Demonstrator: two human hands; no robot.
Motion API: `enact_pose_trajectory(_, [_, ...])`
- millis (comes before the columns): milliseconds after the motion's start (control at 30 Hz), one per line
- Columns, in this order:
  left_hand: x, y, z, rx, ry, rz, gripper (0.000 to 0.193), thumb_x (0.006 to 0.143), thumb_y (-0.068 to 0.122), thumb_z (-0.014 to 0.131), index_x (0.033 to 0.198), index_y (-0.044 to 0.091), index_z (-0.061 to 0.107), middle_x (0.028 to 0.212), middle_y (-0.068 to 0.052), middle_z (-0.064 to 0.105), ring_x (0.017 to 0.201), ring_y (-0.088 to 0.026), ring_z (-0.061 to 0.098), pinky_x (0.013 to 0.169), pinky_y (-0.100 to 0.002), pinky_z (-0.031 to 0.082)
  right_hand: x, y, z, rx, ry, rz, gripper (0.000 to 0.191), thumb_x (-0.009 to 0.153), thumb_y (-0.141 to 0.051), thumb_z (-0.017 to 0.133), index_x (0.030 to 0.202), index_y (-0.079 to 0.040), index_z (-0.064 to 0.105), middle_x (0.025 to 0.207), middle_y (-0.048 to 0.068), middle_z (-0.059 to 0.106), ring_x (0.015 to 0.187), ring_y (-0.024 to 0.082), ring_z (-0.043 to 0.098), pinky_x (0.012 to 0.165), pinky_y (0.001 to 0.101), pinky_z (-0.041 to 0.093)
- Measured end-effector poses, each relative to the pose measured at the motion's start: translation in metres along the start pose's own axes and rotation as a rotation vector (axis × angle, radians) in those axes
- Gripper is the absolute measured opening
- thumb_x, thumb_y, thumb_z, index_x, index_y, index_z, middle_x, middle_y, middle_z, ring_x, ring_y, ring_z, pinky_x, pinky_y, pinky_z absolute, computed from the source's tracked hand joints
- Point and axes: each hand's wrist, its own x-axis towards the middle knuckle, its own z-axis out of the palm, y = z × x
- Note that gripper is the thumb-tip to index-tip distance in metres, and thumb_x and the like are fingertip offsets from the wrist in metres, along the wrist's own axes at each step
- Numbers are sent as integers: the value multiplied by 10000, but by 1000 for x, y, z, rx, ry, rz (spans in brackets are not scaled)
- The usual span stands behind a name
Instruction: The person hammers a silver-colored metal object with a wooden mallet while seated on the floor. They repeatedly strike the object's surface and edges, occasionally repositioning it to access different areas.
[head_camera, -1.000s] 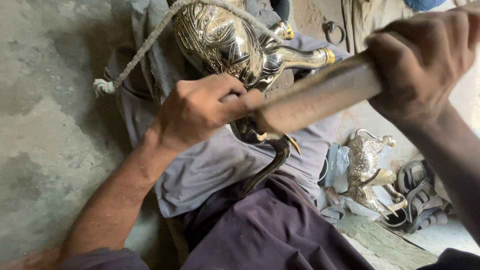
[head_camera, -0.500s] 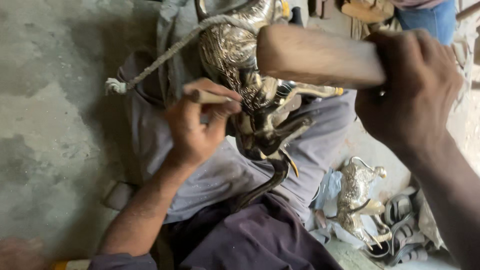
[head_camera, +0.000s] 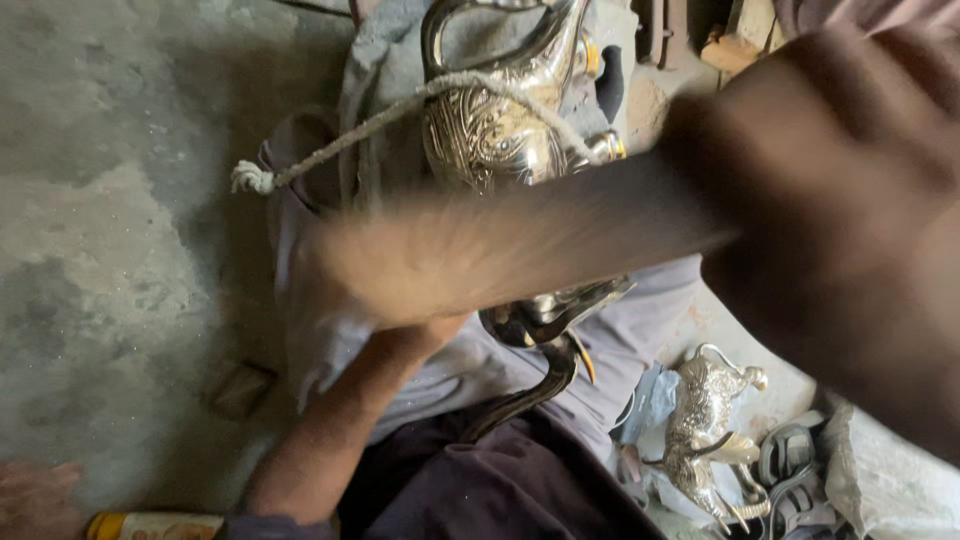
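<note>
Head view: blurring heavily across the middle, a wooden mallet (head_camera: 520, 245), hiding the left hand entirely behind it, so grip impossible to tell; only the forearm rising from 7 o'clock. Filling 3 o'clock, smeared, the right hand (head_camera: 850, 220), wrapping closed around the mallet handle. Lying at 12 o'clock on grey cloth (head_camera: 310, 300), rope-tied, an engraved silver metal figure (head_camera: 490, 135).

Mallet (head_camera: 520, 245) across vessel (head_camera: 490, 130); figurine (head_camera: 705, 420) lower right.
</note>
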Motion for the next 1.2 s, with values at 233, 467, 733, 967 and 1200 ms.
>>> enact_pose_trajectory(233, [-10, 16, 10, -142, 100, -373, 270, 1008, 119, 751, 1232, 109, 601, 1042, -59, 769, 848, -192, 763, 669, -303, 620, 33, -10, -37, 83, -18, -94, 332, 755, -194, 822, 1060, -139, 704, 891, 72, 609, 793, 269, 596, 712, 408, 496])
enact_pose_trajectory(467, [-6, 21, 12, -279, 118, -499, 270, 990, 152, 760, 1229, 86, 653, 1042, -62, 816, 810, -185, 773, 645, -320, 624, 36, -10, -41, -10, -95, -81, 343, 811, -155, 795, 1137, -141, 688, 858, 63, 590, 705, 219, 566, 659, 380, 485])
enact_pose_trajectory(733, [-4, 14, 1, 12, -108, -235, 256, 949, 117, 766, 1196, 135, 701, 1058, -11, 793, 895, -164, 767, 698, -306, 638, 2, 8, -19, 215, -101, 131, 279, 852, 0, 854, 1086, -56, 713, 953, 126, 648, 797, 242, 654, 680, 363, 523])
enact_pose_trajectory(967, [27, 15, -15, -5, -276, 186, 323, 978, 11, 754, 1216, 144, 582, 1030, -30, 694, 896, -190, 747, 768, -293, 647, -47, 25, 21, 351, 69, 148, 395, 719, 100, 843, 1067, 20, 675, 999, 211, 657, 902, 334, 665, 746, 402, 526])
enact_pose_trajectory(1200, [22, 16, -21, -33, -268, 161, 319, 937, -42, 724, 1171, 121, 583, 1033, -50, 701, 907, -186, 758, 773, -299, 654, -75, 35, 59, 424, 129, 166, 371, 844, 10, 872, 1122, 30, 628, 1028, 173, 672, 943, 319, 656, 830, 407, 494])
